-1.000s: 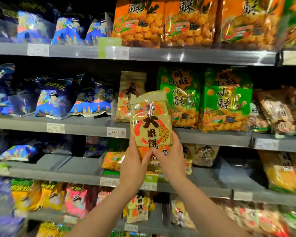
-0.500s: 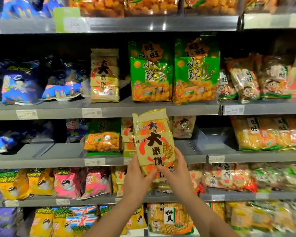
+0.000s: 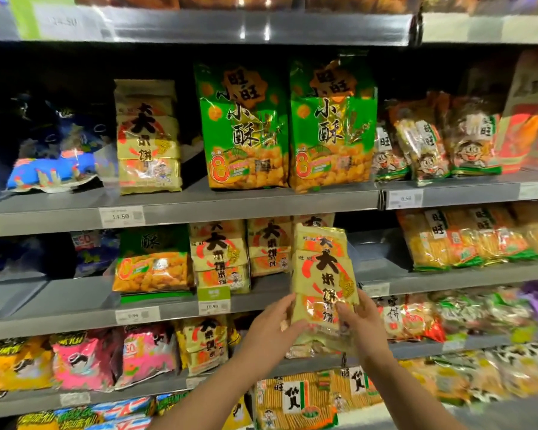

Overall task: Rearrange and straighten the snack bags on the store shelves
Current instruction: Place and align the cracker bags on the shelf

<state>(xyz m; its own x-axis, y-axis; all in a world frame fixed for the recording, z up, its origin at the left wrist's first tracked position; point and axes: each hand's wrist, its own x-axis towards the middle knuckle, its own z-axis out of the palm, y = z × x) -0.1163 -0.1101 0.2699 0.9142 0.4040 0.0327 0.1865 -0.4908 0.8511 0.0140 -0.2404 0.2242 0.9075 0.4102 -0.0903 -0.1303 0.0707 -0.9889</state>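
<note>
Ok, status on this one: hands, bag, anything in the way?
Left hand and right hand grip yellow rice-cracker bag, upright. Matching bags stand behind. Nothing blocking.

- A white price label (image 3: 121, 216) reading 14.50 sits at nine o'clock.
- A green-topped price tag (image 3: 214, 301) hangs at seven o'clock, its digits blurred.
- A plain white tag (image 3: 137, 315) lies at eight o'clock, unreadable.
- A white label (image 3: 404, 198) is at three o'clock.
- A pale green strip (image 3: 25, 21) is at ten o'clock, top corner.
</note>
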